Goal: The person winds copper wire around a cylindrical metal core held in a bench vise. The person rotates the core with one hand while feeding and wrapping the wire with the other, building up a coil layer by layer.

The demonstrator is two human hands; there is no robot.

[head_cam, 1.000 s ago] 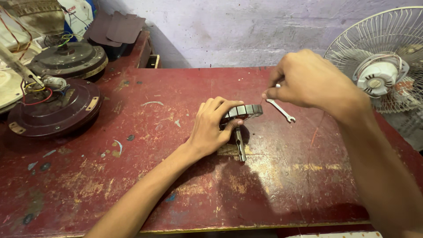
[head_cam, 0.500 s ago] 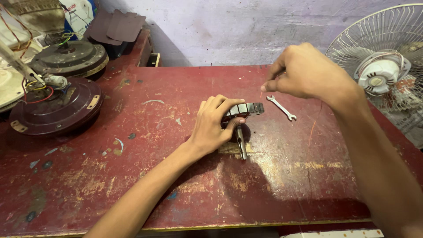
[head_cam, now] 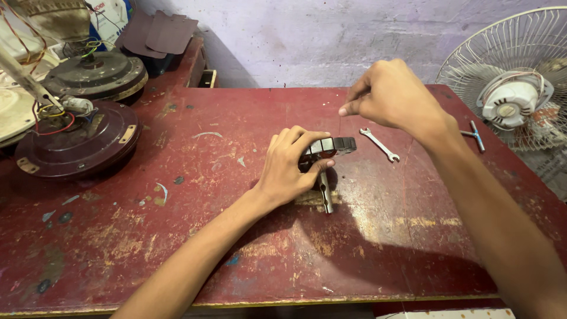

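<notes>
Your left hand point(head_cam: 289, 168) is gripping the dark round metal rotor point(head_cam: 328, 146) on its steel shaft point(head_cam: 324, 192) against the worn red desk point(head_cam: 195, 236); your right hand point(head_cam: 393, 97) is hovering above with fingers pinched, near the small silver spanner point(head_cam: 379, 144).

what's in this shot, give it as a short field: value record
surface: worn red table with paint marks
left hand: left hand grips a dark round metal part with a shaft lying on the table
right hand: right hand raised above the table, fingertips pinched, anything held too small to tell
near right hand: small spanner flat on the table
far left: ceiling fan motors
far right: table fan
</notes>
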